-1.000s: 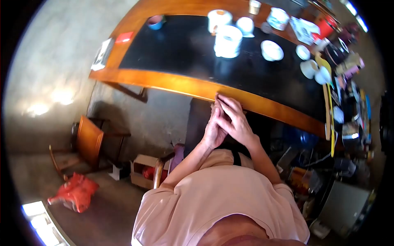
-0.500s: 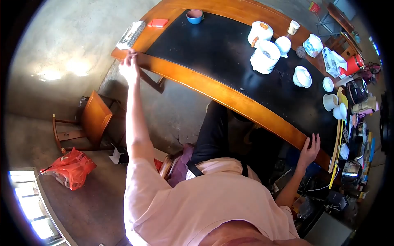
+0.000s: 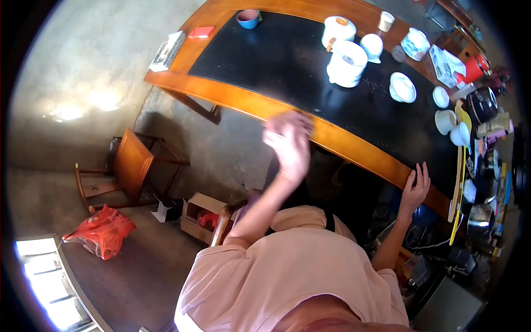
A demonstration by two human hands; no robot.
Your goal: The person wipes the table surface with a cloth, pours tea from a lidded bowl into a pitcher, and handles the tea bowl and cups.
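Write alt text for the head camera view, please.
A person at a table has the left hand, blurred, near its front edge and the open right hand at it. White pots stand on top; a red bag lies on the floor.

Clothing of the person: a pale pink shirt (image 3: 315, 257) of plain, smooth cloth, loosely cut, with a wide curved neckline (image 3: 314, 288) and soft creases toward the shoulders. The left sleeve (image 3: 213, 271) and right sleeve (image 3: 394, 281) are short, of the same pink, ending near the elbows and leaving the forearms (image 3: 265, 207) bare. Beyond the shirt's front appear a beige fold of cloth (image 3: 298, 217) and a narrow black strap (image 3: 330, 223), their attachment hidden.
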